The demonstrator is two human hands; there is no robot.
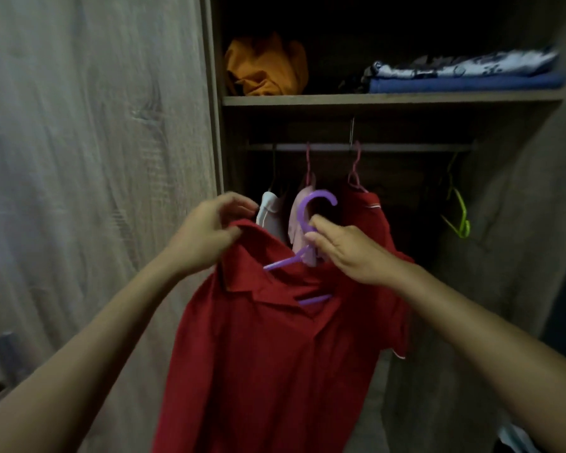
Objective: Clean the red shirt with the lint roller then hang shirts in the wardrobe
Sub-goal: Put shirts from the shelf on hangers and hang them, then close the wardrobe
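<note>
A red polo shirt (268, 354) hangs in front of me, held up before the open wardrobe. My left hand (206, 233) pinches its collar at the left shoulder. A purple plastic hanger (311, 207) sits partly inside the neck opening, its hook pointing up. My right hand (343, 250) grips that hanger just below the hook. The wardrobe rail (389, 147) runs across behind, above my hands. No lint roller is in view.
On the rail hang a white garment (268, 210), a pale pink one (299, 204), a second red shirt (370, 214) and an empty lime-green hanger (458, 210). The shelf (389, 100) above holds an orange garment (268, 67) and folded blue clothes (464, 76). A wooden door (95, 158) stands at left.
</note>
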